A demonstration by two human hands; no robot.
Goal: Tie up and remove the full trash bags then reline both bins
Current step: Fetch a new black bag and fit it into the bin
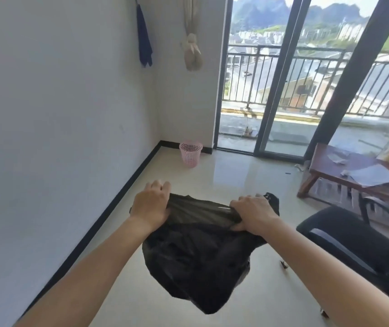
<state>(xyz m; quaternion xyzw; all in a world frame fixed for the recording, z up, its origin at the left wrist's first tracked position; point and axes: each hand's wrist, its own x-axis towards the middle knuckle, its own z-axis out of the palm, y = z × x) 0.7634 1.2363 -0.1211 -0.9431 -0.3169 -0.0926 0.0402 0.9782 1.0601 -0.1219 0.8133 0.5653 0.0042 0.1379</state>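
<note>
Both hands, left (pixel 151 204) and right (pixel 254 214), grip the top edge of one black trash bag (pixel 198 263), held in the air above the pale tiled floor (pixel 236 175). One pink mesh bin (pixel 190 153) stands unlined in the far corner, near the glass balcony doors (pixel 271 90). One wooden table (pixel 353 178) and one black chair (pixel 353 241) sit at right.

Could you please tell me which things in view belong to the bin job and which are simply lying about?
Part of the job: black trash bag, gripped at its mouth by the left hand and right hand; pink bin near the corner.

Just lying about: wooden table with papers, black office chair, hanging blue cloth, knotted curtain.
</note>
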